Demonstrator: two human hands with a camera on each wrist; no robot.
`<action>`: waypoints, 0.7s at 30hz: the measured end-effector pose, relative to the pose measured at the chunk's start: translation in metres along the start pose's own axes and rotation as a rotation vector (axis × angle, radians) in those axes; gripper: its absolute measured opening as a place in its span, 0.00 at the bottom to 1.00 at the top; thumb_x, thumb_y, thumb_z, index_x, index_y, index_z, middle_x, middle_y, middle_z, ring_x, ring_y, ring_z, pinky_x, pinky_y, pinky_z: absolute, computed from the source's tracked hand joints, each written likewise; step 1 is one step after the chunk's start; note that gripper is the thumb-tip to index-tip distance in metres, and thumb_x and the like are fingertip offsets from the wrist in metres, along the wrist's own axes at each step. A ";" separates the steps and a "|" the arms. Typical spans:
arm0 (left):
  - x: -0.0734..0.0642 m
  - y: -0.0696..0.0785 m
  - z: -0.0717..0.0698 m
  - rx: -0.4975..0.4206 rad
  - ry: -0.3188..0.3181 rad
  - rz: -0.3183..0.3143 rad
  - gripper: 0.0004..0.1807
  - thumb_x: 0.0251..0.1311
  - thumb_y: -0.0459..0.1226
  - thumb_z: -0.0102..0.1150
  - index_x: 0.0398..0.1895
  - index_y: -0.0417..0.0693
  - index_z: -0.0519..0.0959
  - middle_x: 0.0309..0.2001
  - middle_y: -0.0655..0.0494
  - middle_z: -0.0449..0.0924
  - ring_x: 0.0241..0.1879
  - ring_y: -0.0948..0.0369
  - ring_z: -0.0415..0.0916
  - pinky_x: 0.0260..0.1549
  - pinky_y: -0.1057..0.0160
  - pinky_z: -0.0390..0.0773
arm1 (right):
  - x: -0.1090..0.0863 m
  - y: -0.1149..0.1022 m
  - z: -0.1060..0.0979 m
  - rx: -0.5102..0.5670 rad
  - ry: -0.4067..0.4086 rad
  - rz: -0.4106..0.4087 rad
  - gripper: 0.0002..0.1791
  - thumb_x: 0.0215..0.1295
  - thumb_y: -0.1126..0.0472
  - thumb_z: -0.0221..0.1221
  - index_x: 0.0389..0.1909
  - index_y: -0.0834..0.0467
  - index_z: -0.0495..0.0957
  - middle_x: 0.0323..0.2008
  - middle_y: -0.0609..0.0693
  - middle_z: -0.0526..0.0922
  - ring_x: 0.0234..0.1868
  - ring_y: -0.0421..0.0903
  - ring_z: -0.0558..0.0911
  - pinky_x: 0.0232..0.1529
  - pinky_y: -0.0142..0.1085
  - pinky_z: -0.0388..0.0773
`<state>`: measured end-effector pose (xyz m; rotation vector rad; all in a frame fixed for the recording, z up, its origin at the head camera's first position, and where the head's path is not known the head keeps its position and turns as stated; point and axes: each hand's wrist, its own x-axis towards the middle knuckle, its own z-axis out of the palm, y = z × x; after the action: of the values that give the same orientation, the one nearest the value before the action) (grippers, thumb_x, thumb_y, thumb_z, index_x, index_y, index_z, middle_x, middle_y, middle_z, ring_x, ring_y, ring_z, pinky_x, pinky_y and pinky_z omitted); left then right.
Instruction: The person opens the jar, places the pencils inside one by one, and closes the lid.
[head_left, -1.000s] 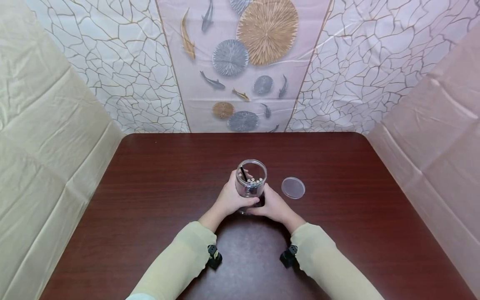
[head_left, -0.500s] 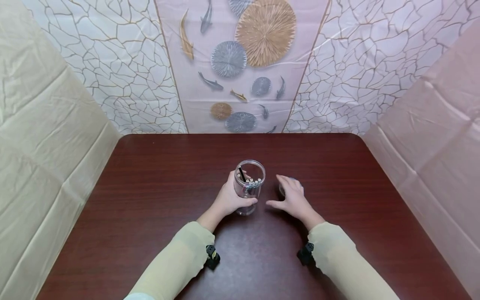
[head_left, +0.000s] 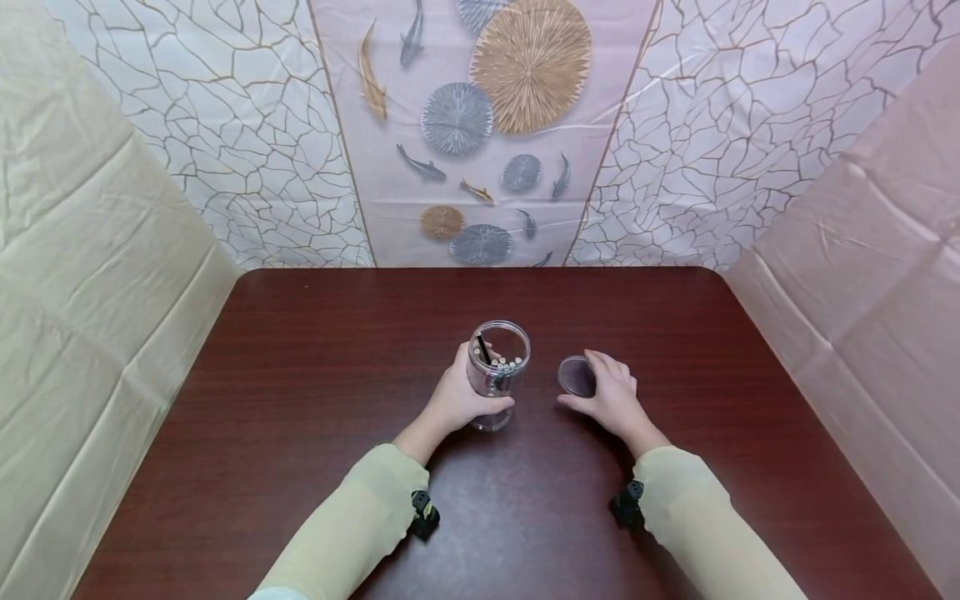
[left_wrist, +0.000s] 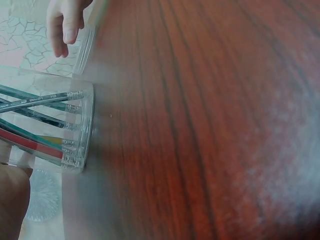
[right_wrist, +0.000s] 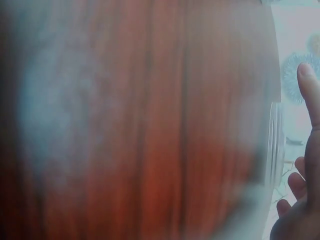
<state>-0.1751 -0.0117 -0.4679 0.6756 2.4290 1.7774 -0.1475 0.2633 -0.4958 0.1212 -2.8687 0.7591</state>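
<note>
My left hand point(head_left: 457, 395) holds a clear round jar point(head_left: 497, 382) with an open top, its fingers and thumb wrapped around the side. Several pencils point(left_wrist: 37, 100) stand in the jar; one black one leans across the others in the head view. To the right of the jar lies its clear round lid point(head_left: 576, 377) on the table. My right hand point(head_left: 612, 395) reaches over the lid's right side, thumb and fingers spread around it. From the right wrist, the lid point(right_wrist: 274, 145) appears flat on the table, the hand just above; contact cannot be made out.
A dark red wooden table point(head_left: 337, 350) extends around both hands. Behind it hangs a patterned cloth point(head_left: 480, 208), with pale padded cloth walls point(head_left: 847, 250) at the sides. A small black camera point(head_left: 628, 502) is worn on each wrist.
My right hand has let go of the jar and moved right to the lid, first passing over it, then drawing further right. The left hand still holds the jar in place.
</note>
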 end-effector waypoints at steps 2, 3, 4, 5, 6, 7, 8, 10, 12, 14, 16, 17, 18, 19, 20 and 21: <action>0.000 0.000 0.000 0.001 -0.001 -0.001 0.44 0.33 0.39 0.78 0.57 0.50 0.63 0.49 0.60 0.76 0.48 0.62 0.74 0.51 0.57 0.69 | 0.000 0.002 -0.001 0.000 -0.012 0.016 0.53 0.42 0.41 0.71 0.65 0.66 0.61 0.62 0.64 0.63 0.59 0.65 0.60 0.51 0.58 0.54; 0.000 0.000 0.000 0.001 -0.001 -0.001 0.44 0.33 0.39 0.78 0.57 0.49 0.63 0.49 0.60 0.76 0.48 0.62 0.74 0.51 0.57 0.69 | 0.000 0.002 -0.001 -0.002 -0.015 0.023 0.54 0.42 0.41 0.71 0.65 0.66 0.61 0.62 0.64 0.63 0.59 0.65 0.60 0.51 0.58 0.54; 0.000 0.000 0.000 -0.001 -0.001 0.001 0.44 0.33 0.39 0.78 0.57 0.49 0.63 0.49 0.60 0.76 0.48 0.62 0.74 0.51 0.57 0.69 | -0.001 0.003 -0.001 -0.005 -0.018 0.030 0.54 0.42 0.41 0.71 0.65 0.67 0.61 0.62 0.65 0.63 0.59 0.65 0.60 0.51 0.58 0.55; 0.000 -0.001 0.000 -0.002 -0.001 0.003 0.44 0.33 0.39 0.78 0.57 0.49 0.63 0.49 0.60 0.76 0.48 0.62 0.74 0.51 0.57 0.69 | -0.001 0.004 -0.001 -0.008 -0.020 0.036 0.54 0.42 0.41 0.71 0.65 0.67 0.60 0.62 0.65 0.63 0.58 0.65 0.60 0.51 0.59 0.55; 0.000 -0.001 0.000 -0.004 -0.001 0.004 0.44 0.33 0.39 0.78 0.57 0.48 0.63 0.49 0.60 0.76 0.48 0.62 0.74 0.51 0.57 0.69 | -0.002 0.005 -0.001 -0.009 -0.022 0.040 0.54 0.43 0.41 0.71 0.65 0.67 0.60 0.61 0.66 0.63 0.58 0.66 0.61 0.51 0.59 0.55; 0.000 -0.001 0.000 -0.006 -0.002 0.004 0.44 0.34 0.39 0.78 0.57 0.48 0.63 0.49 0.60 0.76 0.48 0.62 0.74 0.51 0.57 0.69 | -0.002 0.006 -0.001 -0.011 -0.024 0.044 0.54 0.43 0.41 0.71 0.65 0.68 0.60 0.61 0.66 0.63 0.58 0.66 0.61 0.51 0.59 0.55; 0.000 -0.001 0.000 -0.007 -0.001 0.002 0.44 0.33 0.39 0.78 0.57 0.48 0.63 0.49 0.60 0.76 0.48 0.61 0.74 0.51 0.57 0.69 | -0.002 0.007 -0.001 -0.012 -0.027 0.047 0.54 0.43 0.41 0.70 0.65 0.68 0.60 0.60 0.67 0.63 0.57 0.67 0.61 0.52 0.59 0.54; -0.001 -0.001 0.000 -0.011 -0.002 0.004 0.45 0.34 0.39 0.78 0.58 0.47 0.62 0.49 0.59 0.76 0.48 0.61 0.74 0.51 0.56 0.69 | -0.003 0.010 0.000 -0.016 -0.030 0.051 0.54 0.44 0.42 0.70 0.65 0.69 0.59 0.59 0.68 0.64 0.56 0.68 0.61 0.52 0.60 0.54; -0.001 -0.001 0.000 -0.014 -0.003 0.003 0.45 0.34 0.39 0.78 0.58 0.47 0.62 0.49 0.59 0.76 0.48 0.60 0.74 0.51 0.56 0.69 | -0.004 0.013 0.001 -0.018 -0.031 0.054 0.53 0.45 0.43 0.70 0.65 0.70 0.59 0.58 0.69 0.64 0.56 0.68 0.61 0.53 0.60 0.53; -0.001 -0.001 0.000 -0.013 -0.002 -0.001 0.45 0.34 0.40 0.78 0.58 0.47 0.62 0.49 0.59 0.76 0.48 0.60 0.74 0.51 0.56 0.69 | -0.004 0.015 0.002 -0.021 -0.029 0.052 0.52 0.46 0.43 0.69 0.65 0.71 0.59 0.58 0.70 0.64 0.55 0.68 0.61 0.52 0.60 0.54; -0.001 -0.001 0.000 -0.007 0.000 -0.007 0.45 0.34 0.40 0.78 0.58 0.48 0.62 0.49 0.59 0.76 0.48 0.60 0.74 0.51 0.56 0.69 | -0.004 0.017 0.002 -0.026 -0.024 0.055 0.52 0.46 0.44 0.69 0.65 0.70 0.59 0.57 0.70 0.65 0.55 0.68 0.62 0.52 0.59 0.54; -0.001 -0.001 0.000 -0.006 -0.001 -0.009 0.45 0.34 0.40 0.78 0.58 0.49 0.62 0.49 0.59 0.76 0.49 0.60 0.73 0.51 0.56 0.69 | -0.004 0.017 0.003 -0.028 -0.022 0.055 0.51 0.47 0.44 0.69 0.65 0.70 0.60 0.56 0.70 0.66 0.54 0.68 0.62 0.51 0.59 0.55; -0.001 -0.002 0.000 -0.004 0.000 -0.011 0.45 0.34 0.40 0.78 0.58 0.49 0.62 0.49 0.59 0.76 0.49 0.60 0.73 0.51 0.56 0.69 | -0.003 0.018 0.003 -0.029 -0.020 0.056 0.51 0.47 0.44 0.69 0.64 0.70 0.60 0.56 0.69 0.66 0.54 0.68 0.62 0.51 0.59 0.55; -0.001 -0.002 0.000 -0.004 0.001 -0.013 0.45 0.34 0.40 0.78 0.58 0.50 0.63 0.49 0.59 0.76 0.49 0.60 0.73 0.51 0.56 0.69 | -0.003 0.018 0.003 -0.030 -0.020 0.058 0.51 0.47 0.44 0.69 0.64 0.70 0.60 0.56 0.69 0.66 0.54 0.68 0.63 0.50 0.59 0.55; -0.001 -0.002 0.000 -0.002 0.002 -0.016 0.45 0.33 0.40 0.78 0.58 0.50 0.63 0.49 0.59 0.76 0.49 0.61 0.73 0.51 0.56 0.69 | -0.003 0.018 0.003 -0.032 -0.020 0.061 0.51 0.47 0.44 0.69 0.64 0.70 0.60 0.55 0.69 0.67 0.53 0.68 0.63 0.50 0.59 0.55; -0.001 -0.002 0.001 0.000 0.002 -0.019 0.45 0.34 0.41 0.78 0.58 0.51 0.63 0.49 0.59 0.76 0.49 0.61 0.73 0.51 0.56 0.69 | -0.003 0.018 0.003 -0.034 -0.021 0.064 0.51 0.47 0.43 0.69 0.64 0.70 0.60 0.55 0.69 0.67 0.53 0.68 0.63 0.50 0.59 0.55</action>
<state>-0.1748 -0.0118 -0.4698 0.6492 2.4283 1.7722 -0.1475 0.2775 -0.5074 0.0340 -2.9164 0.7243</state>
